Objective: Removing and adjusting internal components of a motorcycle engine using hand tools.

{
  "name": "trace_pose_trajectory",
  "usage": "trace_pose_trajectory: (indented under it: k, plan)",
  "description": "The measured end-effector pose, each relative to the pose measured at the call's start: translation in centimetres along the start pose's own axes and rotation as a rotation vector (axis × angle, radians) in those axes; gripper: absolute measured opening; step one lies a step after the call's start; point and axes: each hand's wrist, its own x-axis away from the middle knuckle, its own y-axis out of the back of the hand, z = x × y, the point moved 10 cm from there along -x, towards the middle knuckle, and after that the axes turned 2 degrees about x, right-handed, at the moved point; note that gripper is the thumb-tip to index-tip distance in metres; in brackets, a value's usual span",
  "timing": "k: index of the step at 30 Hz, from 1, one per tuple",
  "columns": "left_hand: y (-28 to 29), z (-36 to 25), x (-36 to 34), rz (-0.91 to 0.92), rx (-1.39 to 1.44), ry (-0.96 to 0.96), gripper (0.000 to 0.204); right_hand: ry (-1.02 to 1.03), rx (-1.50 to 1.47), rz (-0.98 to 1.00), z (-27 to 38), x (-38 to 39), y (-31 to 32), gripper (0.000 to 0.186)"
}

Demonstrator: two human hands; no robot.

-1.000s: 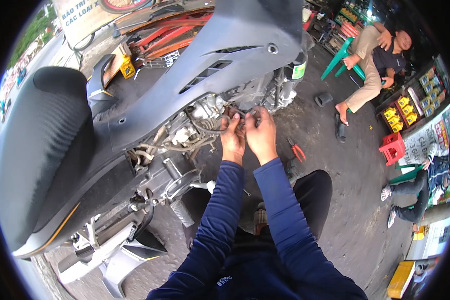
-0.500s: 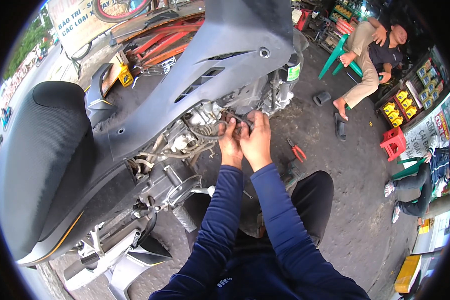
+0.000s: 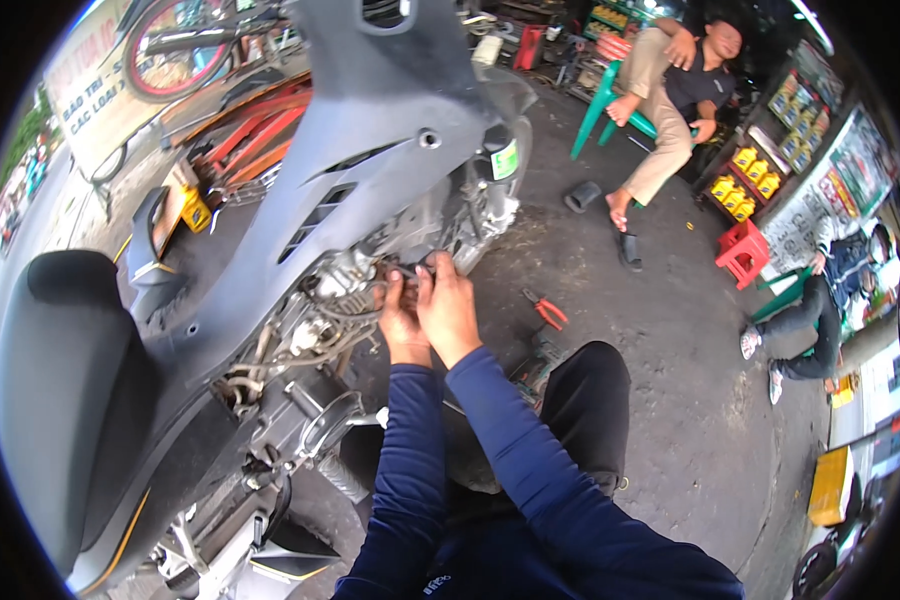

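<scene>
A grey step-through motorbike point(image 3: 370, 140) stands along my left, its side covers off and the engine point(image 3: 315, 330) bare. At the front of the engine, below the grey body panel, my left hand point(image 3: 402, 322) and my right hand point(image 3: 450, 315) are close together. Both are closed, with fingertips pinching a dark rubber hose point(image 3: 418, 270) between them. Its ends are hidden behind my fingers and the engine parts. Thin hoses and cables run from the engine towards my left hand. The black seat point(image 3: 80, 400) fills the left side.
Red-handled pliers point(image 3: 546, 310) lie on the dark ground right of my hands. Loose body panels point(image 3: 150, 250) and a yellow bottle point(image 3: 195, 210) are beyond the bike. One person point(image 3: 660, 110) sits on a green chair; another sits at right, near a red stool point(image 3: 742, 252).
My head has turned to the right, so the scene has slid left in the picture. Both hands stay at the same spot by the engine, still pinching the hose.
</scene>
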Motion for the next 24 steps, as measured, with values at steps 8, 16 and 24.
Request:
trace_pose_trajectory:
  k: [8, 16, 24]
  plan:
    - [0.4, -0.1, -0.2, -0.019, -0.038, -0.010, 0.045, -0.128, -0.005, 0.042, -1.3, 0.2, -0.4, 0.018]
    - [1.8, -0.1, -0.5, -0.041, -0.082, 0.033, 0.045, -0.210, -0.046, -0.029, -1.7, 0.4, -0.1, 0.015]
    - [2.9, -0.6, 1.8, -0.159, -0.216, 0.072, 0.020, -0.136, 0.101, 0.034, -2.9, 1.6, -0.2, 0.030]
